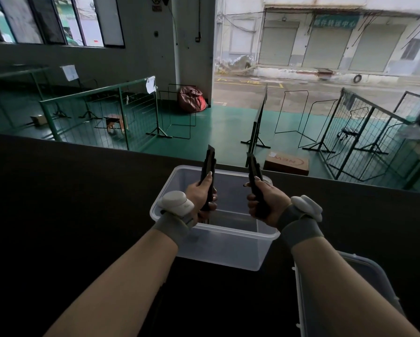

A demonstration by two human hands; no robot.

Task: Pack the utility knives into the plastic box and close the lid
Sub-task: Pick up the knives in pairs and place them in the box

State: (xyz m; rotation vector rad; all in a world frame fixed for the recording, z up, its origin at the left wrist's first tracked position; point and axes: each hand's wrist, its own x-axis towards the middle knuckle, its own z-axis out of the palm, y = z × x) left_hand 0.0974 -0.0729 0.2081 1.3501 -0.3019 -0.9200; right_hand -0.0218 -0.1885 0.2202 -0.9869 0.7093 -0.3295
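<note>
Head view looks down on a dark table [70,203], where a clear plastic box [228,231] stands open, its lid off. The left hand [200,195] grips the left utility knife [209,164], fingers curled round the black handle and thumb laid up its side, tip pointing up and away. The right hand [265,203] holds the right utility knife [253,166] the same way, tilted slightly left. Both knives are held above the box, apart from each other. The lid [364,288] lies flat on the table just beside the box's near right corner, partly hidden by the right forearm. Each wrist wears a grey band with a white tracker [176,203].
</note>
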